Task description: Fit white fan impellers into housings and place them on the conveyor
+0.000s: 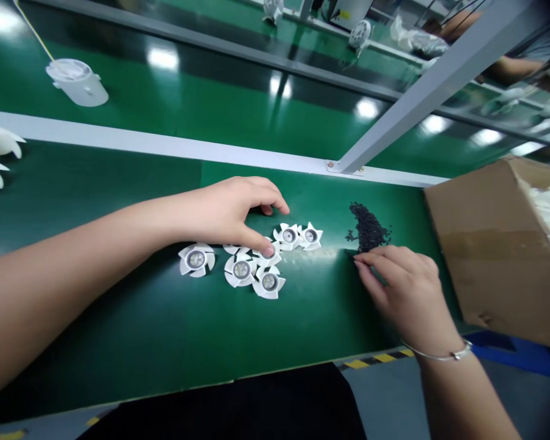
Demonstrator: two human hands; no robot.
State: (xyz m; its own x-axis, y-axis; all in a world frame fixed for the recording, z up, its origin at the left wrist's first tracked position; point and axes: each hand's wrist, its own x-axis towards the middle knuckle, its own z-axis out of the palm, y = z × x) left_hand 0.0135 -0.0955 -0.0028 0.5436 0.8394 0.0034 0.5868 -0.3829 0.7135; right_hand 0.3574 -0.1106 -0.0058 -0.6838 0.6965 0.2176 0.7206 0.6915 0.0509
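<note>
Several small white fan impellers (241,269) with metal-lined round hubs lie face up in a loose cluster on the green work surface. My left hand (229,211) is over them, its fingers apart and its thumb tip resting on one impeller (269,252), partly hidden by the thumb. To the right lies a heap of tiny black pieces (369,229). At the near edge of that heap, my right hand (401,287) has thumb and forefinger pinched together close to the surface. Whatever sits between those fingertips is too small to make out.
An open cardboard box (495,250) holding white parts stands at the right. A grey metal post (421,91) rises from the white rail (165,143). Beyond is a green conveyor with a white cylindrical housing (77,82). Larger white fan blades (2,143) lie far left. Another person's arm shows top right.
</note>
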